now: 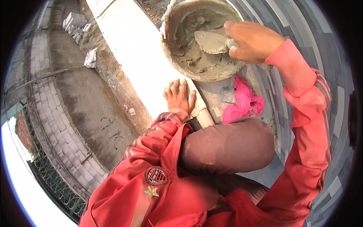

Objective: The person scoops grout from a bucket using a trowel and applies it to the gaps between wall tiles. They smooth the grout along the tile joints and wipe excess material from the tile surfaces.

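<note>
My right hand is closed around the handle of a trowel, whose blade is coated in grey mortar. The blade lies over the wet mortar inside a round bucket at the top of the head view. Lower and to the left, my left hand rests palm down with fingers spread on a pale, brightly lit ledge. It holds nothing. A pale rope is attached at the bucket's left rim.
A bright pink cloth and a clear plastic bag lie below the bucket, near my knee. Grey striped tiling curves along the right. Far below on the left are a stack of blocks, a white sack and coiled wire.
</note>
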Demonstrator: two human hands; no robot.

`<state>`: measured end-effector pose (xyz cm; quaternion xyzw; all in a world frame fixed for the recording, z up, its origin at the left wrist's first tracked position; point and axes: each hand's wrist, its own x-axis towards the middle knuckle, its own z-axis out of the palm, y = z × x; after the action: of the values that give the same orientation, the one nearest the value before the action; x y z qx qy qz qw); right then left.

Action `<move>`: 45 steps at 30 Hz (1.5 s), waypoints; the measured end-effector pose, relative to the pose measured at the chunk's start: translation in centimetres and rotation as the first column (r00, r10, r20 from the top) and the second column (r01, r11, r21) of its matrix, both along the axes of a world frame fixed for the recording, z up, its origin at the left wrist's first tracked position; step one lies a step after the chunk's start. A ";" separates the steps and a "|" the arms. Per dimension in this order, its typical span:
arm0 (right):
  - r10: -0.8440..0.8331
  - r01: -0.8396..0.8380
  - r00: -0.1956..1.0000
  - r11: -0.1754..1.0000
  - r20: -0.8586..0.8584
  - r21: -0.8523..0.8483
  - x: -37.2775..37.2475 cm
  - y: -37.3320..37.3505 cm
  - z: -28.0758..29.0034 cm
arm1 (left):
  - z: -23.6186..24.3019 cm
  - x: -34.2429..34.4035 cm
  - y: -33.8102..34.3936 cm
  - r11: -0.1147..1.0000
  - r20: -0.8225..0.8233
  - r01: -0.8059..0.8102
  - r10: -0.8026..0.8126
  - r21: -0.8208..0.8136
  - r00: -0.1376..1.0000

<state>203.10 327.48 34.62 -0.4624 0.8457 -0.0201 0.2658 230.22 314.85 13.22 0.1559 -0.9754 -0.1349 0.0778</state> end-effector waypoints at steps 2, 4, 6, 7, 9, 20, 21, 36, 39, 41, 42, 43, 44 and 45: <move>-0.066 0.076 0.993 0.992 -0.096 0.105 0.4 -0.1 1.6 | -0.2 0.5 -0.4 1.000 0.013 -0.020 0.020 -0.015 1.000; -0.083 0.107 0.986 0.980 -0.143 0.169 0.5 0.3 1.8 | -0.3 0.3 -0.2 1.000 0.025 -0.029 0.029 -0.011 0.999; -0.042 0.023 0.986 0.993 -0.164 -0.119 -0.7 3.1 -1.2 | -0.1 0.0 0.1 1.000 0.022 -0.018 0.018 -0.004 1.000; -0.018 -0.028 0.985 0.965 -0.172 -0.260 -0.6 3.3 -1.5 | -0.1 0.0 0.2 1.000 0.028 -0.018 0.018 -0.001 0.999; 0.055 -0.065 0.996 0.987 -0.074 -0.149 -0.9 3.4 -1.1 | -0.1 -0.4 0.4 1.000 -0.003 -0.011 0.011 0.013 1.000; 0.022 -0.029 0.999 0.966 0.030 0.256 0.2 -0.9 2.1 | -0.1 0.1 0.0 1.000 0.002 0.000 0.000 -0.010 1.000; 0.025 -0.036 0.998 0.975 0.055 0.218 -0.3 -0.6 1.4 | -0.3 0.0 0.2 1.000 0.000 -0.002 0.002 -0.001 1.000; -0.066 0.064 0.975 0.998 0.213 0.016 -0.7 4.0 -2.3 | -0.8 0.2 0.6 0.999 -0.003 -0.002 0.002 -0.034 1.000; -0.127 0.145 0.932 0.989 0.341 -0.029 -0.1 5.6 -4.8 | -1.3 0.3 1.1 0.999 -0.018 0.006 -0.006 -0.037 1.000; -0.159 0.196 0.876 0.980 0.455 -0.035 0.4 5.8 -4.5 | -1.2 0.7 0.5 0.999 -0.019 0.004 -0.005 -0.047 1.000; -0.201 0.227 0.830 0.974 0.521 0.015 0.5 6.2 -3.9 | -1.2 0.9 0.3 0.999 -0.012 0.003 -0.003 -0.047 1.000; -0.244 0.253 0.780 0.965 0.577 0.066 0.8 6.5 -3.0 | -1.0 0.9 0.3 0.999 -0.011 0.001 -0.002 -0.047 1.000; -0.227 0.284 0.731 0.959 0.644 0.016 1.2 7.1 -2.9 | -0.9 0.8 0.2 0.999 -0.010 0.002 -0.002 -0.045 1.000; -0.207 0.320 0.679 0.947 0.705 -0.030 1.7 7.9 -3.1 | -0.8 0.7 0.2 0.999 -0.011 0.003 -0.004 -0.034 1.000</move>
<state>204.78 335.40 31.48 -0.3126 0.7380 -0.2934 0.5211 230.95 315.03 12.45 0.1521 -0.9774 -0.1191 0.0856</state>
